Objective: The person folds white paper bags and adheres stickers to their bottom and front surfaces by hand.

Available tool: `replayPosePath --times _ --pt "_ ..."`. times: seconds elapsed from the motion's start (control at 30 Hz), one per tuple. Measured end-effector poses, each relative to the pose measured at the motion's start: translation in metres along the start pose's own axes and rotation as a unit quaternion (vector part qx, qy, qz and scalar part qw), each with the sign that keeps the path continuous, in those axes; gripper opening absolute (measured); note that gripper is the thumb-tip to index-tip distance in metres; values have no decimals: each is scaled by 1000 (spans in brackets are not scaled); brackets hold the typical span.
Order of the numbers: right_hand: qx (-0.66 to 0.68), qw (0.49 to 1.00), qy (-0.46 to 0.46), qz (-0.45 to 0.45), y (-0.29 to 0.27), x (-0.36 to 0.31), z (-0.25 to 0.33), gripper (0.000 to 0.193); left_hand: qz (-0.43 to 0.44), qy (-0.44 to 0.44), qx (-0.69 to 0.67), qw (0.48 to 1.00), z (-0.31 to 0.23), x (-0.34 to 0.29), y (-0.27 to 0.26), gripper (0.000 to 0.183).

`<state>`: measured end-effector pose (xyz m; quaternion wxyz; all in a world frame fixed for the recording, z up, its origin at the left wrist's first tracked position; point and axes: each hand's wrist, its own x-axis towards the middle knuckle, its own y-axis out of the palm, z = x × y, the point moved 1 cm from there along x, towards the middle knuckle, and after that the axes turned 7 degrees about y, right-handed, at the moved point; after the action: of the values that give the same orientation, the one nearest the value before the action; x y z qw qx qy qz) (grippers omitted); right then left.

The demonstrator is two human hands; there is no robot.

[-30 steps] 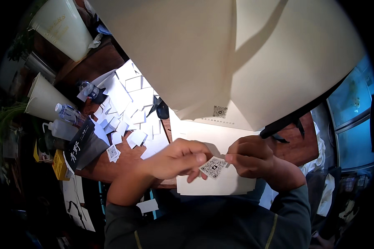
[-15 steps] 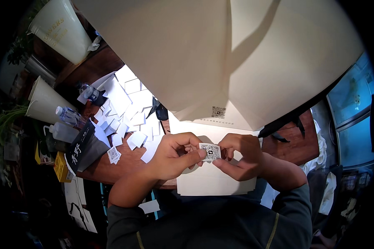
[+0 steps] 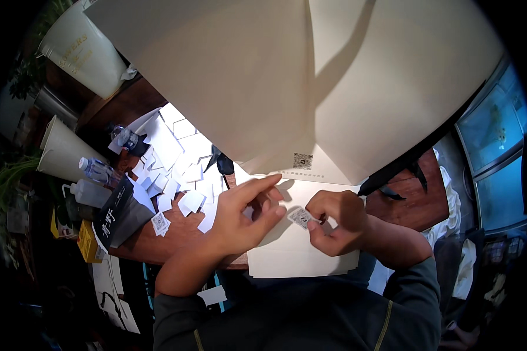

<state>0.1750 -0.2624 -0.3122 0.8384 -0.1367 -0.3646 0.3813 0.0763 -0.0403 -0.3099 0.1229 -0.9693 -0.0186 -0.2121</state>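
Note:
A small white sticker-like card (image 3: 300, 217) printed with a square code is pinched between the thumb and fingers of my right hand (image 3: 339, 222). My left hand (image 3: 249, 213) is open beside it, thumb and fingers apart, holding nothing. Both hands are over the lower panel of a large cream paper bag or folder (image 3: 301, 260). Its big upper panel (image 3: 240, 76) rises away from me, creased down the middle. Low on that panel, by the fold, is a printed code square (image 3: 303, 161).
On the wooden table (image 3: 140, 238) to the left lie several white paper pieces (image 3: 187, 172) and a small stack of code cards (image 3: 160, 223). A black printed bag (image 3: 120, 210), a squeeze bottle (image 3: 91, 194) and clear bottles (image 3: 99, 171) stand farther left. Black ribbon (image 3: 413, 175) lies at right.
My left hand has let go of the card and its fingers have spread. The card now stays in my right hand alone, tilted. The view has shifted slightly.

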Motion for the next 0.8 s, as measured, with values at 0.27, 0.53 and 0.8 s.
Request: replayPosePath --times 0.27,0.53,0.8 --pt "-49 998 -16 29 4 2 -1 18 49 281 163 945 9 0 7 32" --pt "151 973 155 -73 10 2 4 12 -61 49 -80 994 10 -13 7 17" --pt "116 963 240 -44 12 -4 -2 12 -85 -66 -6 994 14 -9 14 10"
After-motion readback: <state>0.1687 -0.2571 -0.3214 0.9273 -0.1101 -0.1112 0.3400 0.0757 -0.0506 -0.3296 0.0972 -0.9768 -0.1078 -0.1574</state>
